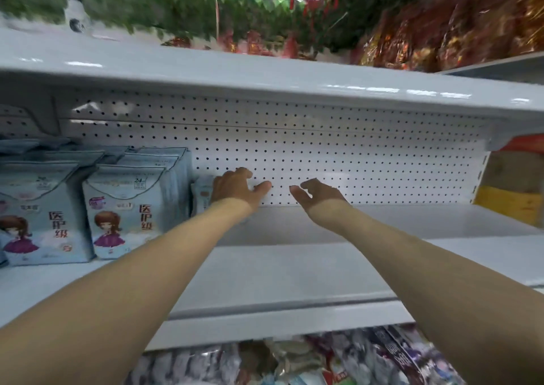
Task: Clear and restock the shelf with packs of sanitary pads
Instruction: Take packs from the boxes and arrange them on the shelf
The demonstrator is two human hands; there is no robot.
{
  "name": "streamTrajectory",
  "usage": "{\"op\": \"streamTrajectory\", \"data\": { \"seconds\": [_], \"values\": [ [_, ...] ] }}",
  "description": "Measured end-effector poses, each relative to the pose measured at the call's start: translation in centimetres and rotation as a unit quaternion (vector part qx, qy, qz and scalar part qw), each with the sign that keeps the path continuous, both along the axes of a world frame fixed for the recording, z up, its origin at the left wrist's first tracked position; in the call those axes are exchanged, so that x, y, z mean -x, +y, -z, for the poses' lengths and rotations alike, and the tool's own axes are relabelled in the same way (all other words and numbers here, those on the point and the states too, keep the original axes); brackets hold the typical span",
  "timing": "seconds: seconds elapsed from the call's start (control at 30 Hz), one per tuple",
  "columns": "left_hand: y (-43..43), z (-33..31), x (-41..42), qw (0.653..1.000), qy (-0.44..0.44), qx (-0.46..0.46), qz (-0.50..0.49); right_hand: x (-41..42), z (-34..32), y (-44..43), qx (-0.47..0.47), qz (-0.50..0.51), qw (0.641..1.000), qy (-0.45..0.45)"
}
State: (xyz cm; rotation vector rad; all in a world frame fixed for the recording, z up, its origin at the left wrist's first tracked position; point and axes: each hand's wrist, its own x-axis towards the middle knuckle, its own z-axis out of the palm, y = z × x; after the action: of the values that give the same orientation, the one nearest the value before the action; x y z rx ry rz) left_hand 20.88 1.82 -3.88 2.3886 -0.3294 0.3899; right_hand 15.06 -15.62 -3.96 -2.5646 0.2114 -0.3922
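Seemingly mid-clear or early restock, w/ both arms reaching deep to the rear of the shelf. Right of the hands the board was bare up to the pegboard back. The left side held rows of pale-blue packs of sanitary pads, upright, faces fwd, several deep. One small pack stood alone at the back, just beside that stack; touching it or not, couldn't tell.

The left hand was at that small pack, fingers curled, thumb stuck out to the right. Whether it actually gripped the pack or only lay against it wasn't clear, since the hand hid most of it. The right hand hovered near the pegboard, apart from the left, fingers loosely bent and spread, holding nothing.

Step in hand was prob. either fetching that lone pack from the back or seating it there; can't say which from this alone. Next move would call for a sure hold on the small pack w/o knocking the neighbouring stack, w/ the right hand free to steady or take it. Below, the lower tier's mixed packs were too blurred to read.
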Motion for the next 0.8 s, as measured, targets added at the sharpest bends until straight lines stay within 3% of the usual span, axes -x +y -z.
{"op": "streamTrajectory", "data": {
  "seconds": [0.17, 0.43, 0.8],
  "values": [
    [-3.5, 1.2, 7.5, 0.996, 0.055, 0.074, 0.020, 8.0, 0.2, -4.5, 0.007, -0.009, 1.000, -0.004],
    [-11.8, 3.2, 23.3, 0.993, 0.077, 0.082, 0.042, 23.7, 1.8, -14.0, 0.038, -0.019, 0.999, 0.018],
    [-25.4, 8.6, 37.8, 0.993, 0.084, 0.016, 0.083, 39.7, 7.3, -27.3, 0.094, 0.043, 0.993, 0.059]
  ]
}}
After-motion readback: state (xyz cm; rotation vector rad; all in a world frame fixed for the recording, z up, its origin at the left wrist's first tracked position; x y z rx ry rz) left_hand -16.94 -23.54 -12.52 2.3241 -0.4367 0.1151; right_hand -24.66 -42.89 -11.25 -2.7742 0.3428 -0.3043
